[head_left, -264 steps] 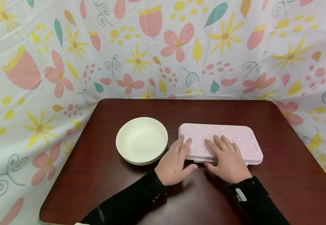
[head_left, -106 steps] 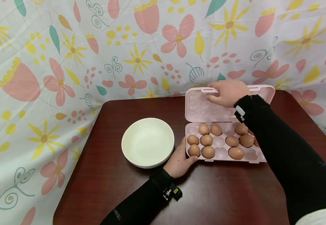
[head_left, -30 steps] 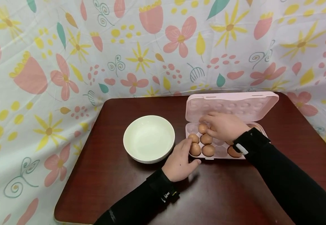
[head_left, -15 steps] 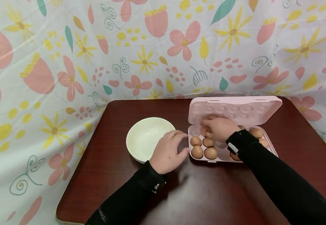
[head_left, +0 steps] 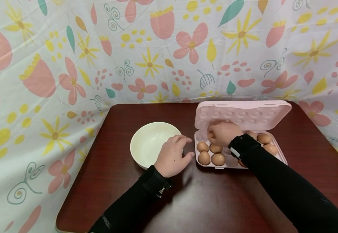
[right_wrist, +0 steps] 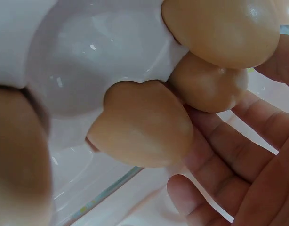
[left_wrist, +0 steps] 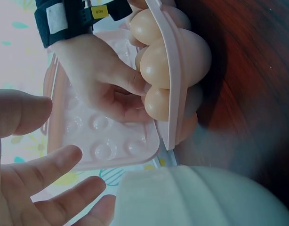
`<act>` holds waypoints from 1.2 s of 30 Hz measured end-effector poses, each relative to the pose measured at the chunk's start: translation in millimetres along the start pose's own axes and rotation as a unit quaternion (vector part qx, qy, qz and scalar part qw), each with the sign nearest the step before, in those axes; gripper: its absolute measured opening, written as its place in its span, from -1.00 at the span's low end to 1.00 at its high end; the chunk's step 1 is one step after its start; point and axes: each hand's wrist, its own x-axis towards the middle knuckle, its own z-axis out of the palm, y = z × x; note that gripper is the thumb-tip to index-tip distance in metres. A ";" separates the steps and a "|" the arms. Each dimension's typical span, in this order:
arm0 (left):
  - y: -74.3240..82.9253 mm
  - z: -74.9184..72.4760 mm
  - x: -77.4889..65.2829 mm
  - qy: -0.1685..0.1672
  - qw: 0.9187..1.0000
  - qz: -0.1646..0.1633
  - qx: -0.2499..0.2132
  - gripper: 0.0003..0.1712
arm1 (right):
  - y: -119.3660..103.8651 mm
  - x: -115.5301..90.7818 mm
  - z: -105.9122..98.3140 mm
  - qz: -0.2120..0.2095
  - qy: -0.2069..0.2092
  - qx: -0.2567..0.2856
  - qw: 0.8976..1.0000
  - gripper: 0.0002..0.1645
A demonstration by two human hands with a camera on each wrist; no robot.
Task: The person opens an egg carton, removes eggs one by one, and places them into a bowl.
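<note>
A pink egg carton [head_left: 219, 168] stands with its lid [head_left: 241, 115] raised, several brown eggs in its cups. My right hand [head_left: 222, 133] reaches into the back left part, thumb and fingers curled round an egg [right_wrist: 210, 87]; in the head view the hand hides that egg. In the right wrist view its fingertips also lie against a neighbouring egg [right_wrist: 144, 127]. The back left cup [head_left: 201, 136] holds no egg. My left hand [head_left: 173, 157], fingers loosely bent and holding nothing, hovers between carton and bowl, overlapping the right side of a cream bowl [head_left: 148, 145].
The dark red-brown table [head_left: 122, 200] carries the carton on the right and the bowl at the middle. A flower-printed cloth [head_left: 99, 48] hangs behind and to the left of the table. Eggs [head_left: 203, 158] fill the front left cups, close to my right hand.
Earlier the carton was closed with both hands on it; my right hand lifted the lid, then reached in and took hold of an egg. My left hand moved off the carton toward the bowl.
</note>
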 end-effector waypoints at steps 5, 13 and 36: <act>1.1 0.5 3.5 -0.009 1.000 0.001 -0.004 -0.53 | -2.5 3.2 -0.6 0.014 0.005 -0.008 1.000 -0.83; 3.5 2.6 7.5 -0.020 1.000 -0.003 -0.010 -0.51 | 2.3 6.8 8.8 0.020 0.022 -0.018 0.999 -0.80; 6.9 5.9 10.9 -0.031 0.999 -0.015 -0.040 -0.41 | 3.6 -6.4 9.5 0.085 0.055 0.071 0.992 -0.87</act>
